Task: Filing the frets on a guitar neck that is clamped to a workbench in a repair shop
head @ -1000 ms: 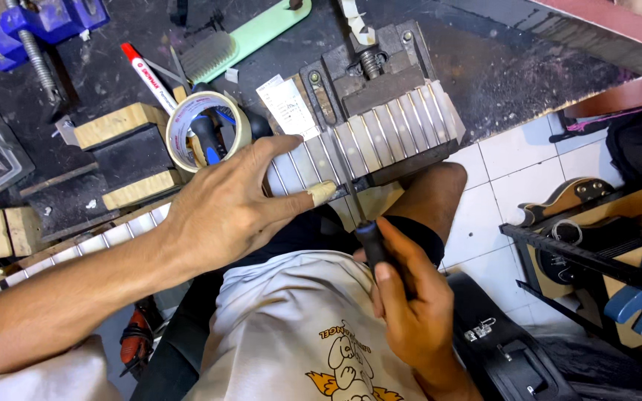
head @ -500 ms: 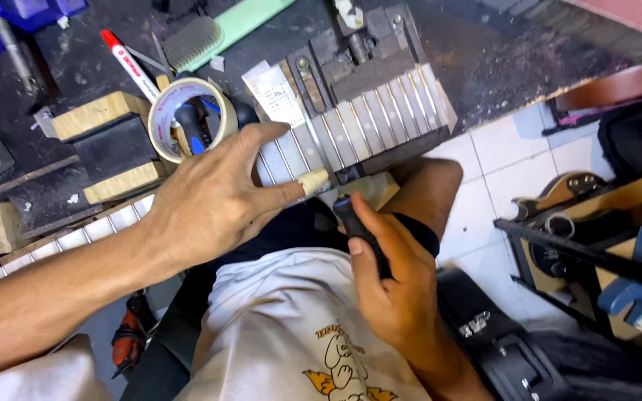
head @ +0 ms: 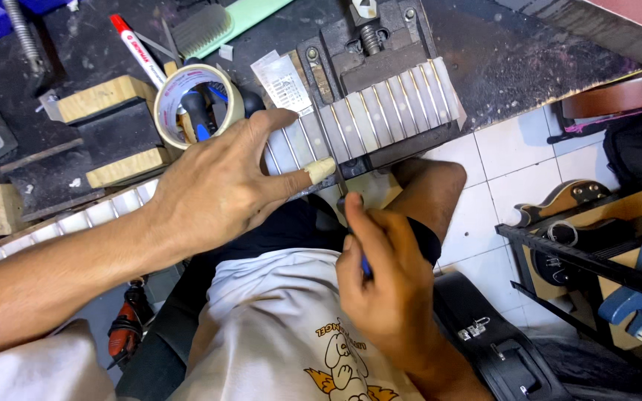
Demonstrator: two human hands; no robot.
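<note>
A guitar neck with a taped fretboard (head: 380,111) lies across the dark workbench (head: 529,52), clamped under a metal vise (head: 369,44). My left hand (head: 224,186) presses flat on the fretboard, thumb stretched along its near edge. My right hand (head: 384,286) is closed on a thin dark-handled tool (head: 351,223), its tip raised to the fretboard's near edge beside my left thumb. The tool's blade is mostly hidden by my fingers.
A tape roll (head: 195,100) stands behind my left hand with a blue-handled tool inside. Wooden blocks (head: 102,96), a red marker (head: 135,48) and a green brush (head: 217,26) lie on the bench. A guitar body (head: 559,200) and a rack sit at right on the tiled floor.
My right hand has risen with the tool from my lap toward the fretboard's near edge. My left hand stays pressed on the fretboard.
</note>
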